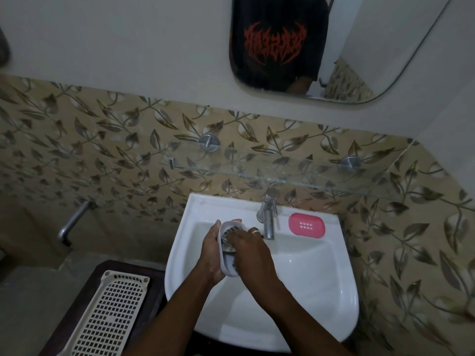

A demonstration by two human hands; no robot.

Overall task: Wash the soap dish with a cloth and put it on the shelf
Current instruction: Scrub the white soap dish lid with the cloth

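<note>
Over the white sink (321, 291) my left hand (212, 253) holds a white soap dish (223, 263) tilted on its side. My right hand (250, 253), with a ring on one finger, presses a dark cloth (227, 233) into the dish's hollow. Most of the cloth is hidden under my fingers. A pink soap dish insert (306, 225) with small drain holes lies on the sink's back rim, right of the tap (267, 214). The glass shelf (282, 173) runs along the tiled wall just above the sink and carries nothing.
A beige perforated plastic tray (110, 312) rests on a dark stand left of the sink. A metal pipe (74, 219) sticks out of the wall at the left. A mirror (334, 47) hangs above the shelf.
</note>
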